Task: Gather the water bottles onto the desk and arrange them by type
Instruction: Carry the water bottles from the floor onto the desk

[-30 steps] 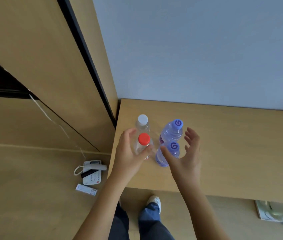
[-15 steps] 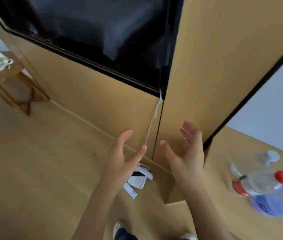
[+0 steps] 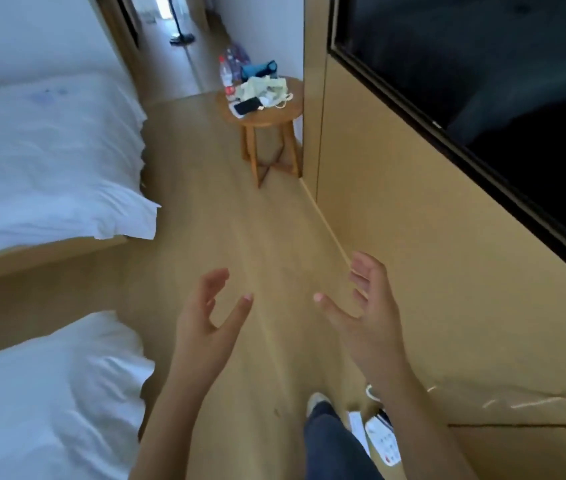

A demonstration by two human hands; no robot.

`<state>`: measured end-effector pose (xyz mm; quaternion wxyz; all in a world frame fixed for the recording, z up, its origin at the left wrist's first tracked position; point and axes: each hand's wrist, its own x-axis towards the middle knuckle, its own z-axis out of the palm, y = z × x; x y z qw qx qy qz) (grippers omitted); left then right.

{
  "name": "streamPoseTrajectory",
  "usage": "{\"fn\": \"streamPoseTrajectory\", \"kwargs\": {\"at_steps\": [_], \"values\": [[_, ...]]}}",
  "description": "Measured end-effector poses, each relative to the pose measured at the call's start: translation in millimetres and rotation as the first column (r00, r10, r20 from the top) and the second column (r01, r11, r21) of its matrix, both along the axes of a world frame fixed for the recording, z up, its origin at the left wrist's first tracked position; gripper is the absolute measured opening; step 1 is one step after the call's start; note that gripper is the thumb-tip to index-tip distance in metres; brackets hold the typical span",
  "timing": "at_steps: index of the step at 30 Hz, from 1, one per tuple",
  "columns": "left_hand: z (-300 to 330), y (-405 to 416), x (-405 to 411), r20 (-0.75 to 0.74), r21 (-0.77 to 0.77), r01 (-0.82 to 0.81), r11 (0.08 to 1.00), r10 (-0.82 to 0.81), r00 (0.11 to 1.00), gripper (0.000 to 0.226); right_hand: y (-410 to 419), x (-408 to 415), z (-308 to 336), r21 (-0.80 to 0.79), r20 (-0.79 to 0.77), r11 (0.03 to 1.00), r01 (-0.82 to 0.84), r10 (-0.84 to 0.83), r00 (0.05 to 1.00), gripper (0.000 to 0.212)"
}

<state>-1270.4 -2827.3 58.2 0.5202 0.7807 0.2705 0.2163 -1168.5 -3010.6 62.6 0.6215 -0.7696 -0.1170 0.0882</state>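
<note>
**Two empty hands, bottles sighted on far stool**

Left hand [image 3: 205, 327] and right hand [image 3: 364, 317] are held apart over the floor [image 3: 240, 230], fingers loosely spread, nothing gripped. Water bottles [image 3: 227, 76] are seen upright on the round stool [image 3: 274, 116], among a pouch and a phone, well ahead. For the fetch, each bottle is best gripped at mid-body and carried upright. A red label band is noted; no writing can be read.
</note>
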Motion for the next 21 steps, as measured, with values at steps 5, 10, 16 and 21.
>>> {"fn": "streamPoseTrajectory", "kwargs": {"at_steps": [5, 10, 16, 21], "values": [[-11.7, 64.3, 54.8, -0.021, -0.008, -0.139, 0.990, 0.139, 0.990, 0.052, 83.5, 81.1, -13.1, -0.049, -0.027, 0.987, -0.153, 0.152, 0.988, 0.071], [-2.2, 134.9, 156.7, -0.023, -0.007, -0.217, 0.976, 0.217, 0.976, 0.043, 168.4, 191.7, -7.4, -0.070, -0.022, 0.961, -0.266, 0.265, 0.964, 0.073], [14.8, 217.1, 246.3, 0.014, -0.017, -0.310, 0.951, 0.310, 0.951, 0.046, 266.9, 296.9, 9.4, -0.081, 0.015, 0.933, -0.351, 0.353, 0.936, 0.073], [7.5, 286.5, 298.7, 0.006, -0.043, -0.375, 0.926, 0.376, 0.927, 0.038, 341.2, 357.3, -0.6, -0.129, -0.020, 0.896, -0.425, 0.426, 0.905, 0.072]]}}
